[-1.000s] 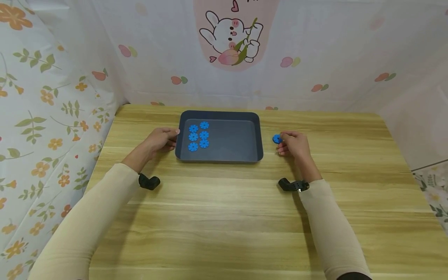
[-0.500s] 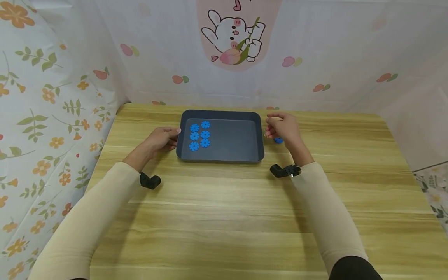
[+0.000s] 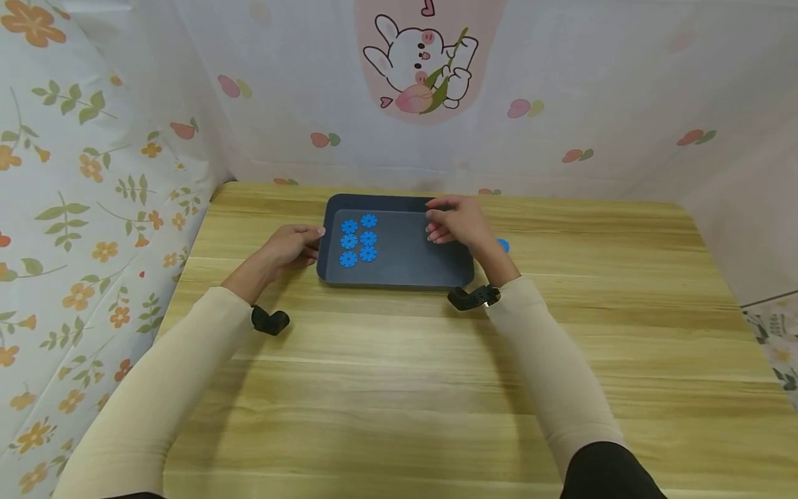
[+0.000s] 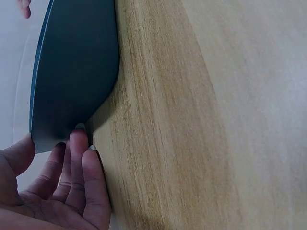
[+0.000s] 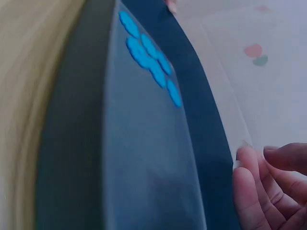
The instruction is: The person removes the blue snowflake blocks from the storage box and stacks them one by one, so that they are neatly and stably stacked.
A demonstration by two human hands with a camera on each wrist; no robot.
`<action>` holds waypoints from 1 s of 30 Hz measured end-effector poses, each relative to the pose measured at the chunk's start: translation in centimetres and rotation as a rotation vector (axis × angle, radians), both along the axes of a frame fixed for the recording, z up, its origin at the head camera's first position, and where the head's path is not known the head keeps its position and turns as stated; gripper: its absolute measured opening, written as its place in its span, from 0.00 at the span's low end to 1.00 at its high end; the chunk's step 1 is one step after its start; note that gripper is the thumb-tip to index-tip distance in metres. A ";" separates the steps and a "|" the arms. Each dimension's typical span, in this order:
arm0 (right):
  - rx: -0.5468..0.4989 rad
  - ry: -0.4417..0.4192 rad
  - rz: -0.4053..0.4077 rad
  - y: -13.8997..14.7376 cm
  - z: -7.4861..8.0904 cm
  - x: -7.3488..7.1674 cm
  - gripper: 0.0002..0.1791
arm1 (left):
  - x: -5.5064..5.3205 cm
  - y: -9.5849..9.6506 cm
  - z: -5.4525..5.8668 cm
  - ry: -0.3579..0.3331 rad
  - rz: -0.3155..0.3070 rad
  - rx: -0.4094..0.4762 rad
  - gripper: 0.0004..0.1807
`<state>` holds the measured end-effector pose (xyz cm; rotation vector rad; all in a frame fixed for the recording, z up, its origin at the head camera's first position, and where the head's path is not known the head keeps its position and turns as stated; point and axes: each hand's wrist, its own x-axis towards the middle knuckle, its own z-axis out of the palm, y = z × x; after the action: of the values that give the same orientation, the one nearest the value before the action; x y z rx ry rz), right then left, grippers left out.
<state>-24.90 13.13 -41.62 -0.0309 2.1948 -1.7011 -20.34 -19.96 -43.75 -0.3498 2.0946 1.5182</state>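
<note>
A pale wood-grain table (image 3: 374, 388) bore a dark grey, rectangular, shallow tray (image 3: 411, 267). My left hand (image 3: 291, 246) held its left end, thumb at the rim, fingers against the outer wall. My right hand (image 3: 460, 222) hung over its right part, fingers bent; whether they pinched anything, I couldn't tell. Six flat, blue, notched discs (image 3: 368, 238) lay in its left part; another blue piece (image 3: 503, 244), partly hidden, lay beyond its right side.
</note>
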 end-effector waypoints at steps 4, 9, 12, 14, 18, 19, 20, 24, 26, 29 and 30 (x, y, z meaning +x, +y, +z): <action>0.036 0.010 0.050 -1.6 -0.7 0.2 0.19 | 0.0 0.0 0.1 -0.003 0.002 0.004 0.27; 0.056 0.003 0.099 -3.3 -1.0 0.7 0.19 | 0.0 0.1 0.0 -0.005 0.006 0.005 0.26; 0.055 -0.011 0.127 -4.2 -1.3 0.8 0.18 | -0.1 0.0 -0.1 -0.002 0.004 0.006 0.26; 0.057 -0.019 0.146 -4.8 -1.5 0.9 0.18 | -0.1 0.0 -0.1 0.002 0.001 0.006 0.26; 0.065 -0.049 0.182 -5.9 -2.0 1.0 0.17 | 0.0 -0.1 -0.1 0.004 0.000 0.009 0.26; 0.069 -0.057 0.191 -6.1 -2.2 1.0 0.17 | 0.0 0.0 -0.1 0.003 0.000 0.011 0.26; 0.071 -0.066 0.198 -6.4 -2.3 1.1 0.17 | -0.1 0.0 -0.1 0.003 0.001 0.012 0.26; 0.084 -0.084 0.225 -7.2 -2.8 1.3 0.15 | -0.1 0.0 -0.1 0.002 0.005 0.013 0.26; 0.090 -0.089 0.240 -7.5 -3.0 1.5 0.15 | -0.1 0.0 -0.1 0.002 0.006 0.012 0.26; 0.108 -0.097 0.261 -7.9 -3.3 1.7 0.14 | -0.1 0.0 -0.1 0.004 0.008 0.006 0.26; 0.119 -0.095 0.266 -8.0 -3.3 1.8 0.13 | -0.1 0.1 -0.1 0.004 0.010 0.005 0.25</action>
<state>-23.11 5.11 -44.97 -0.1976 2.1106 -1.3986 -20.42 -19.90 -43.88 -0.3557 2.0947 1.5307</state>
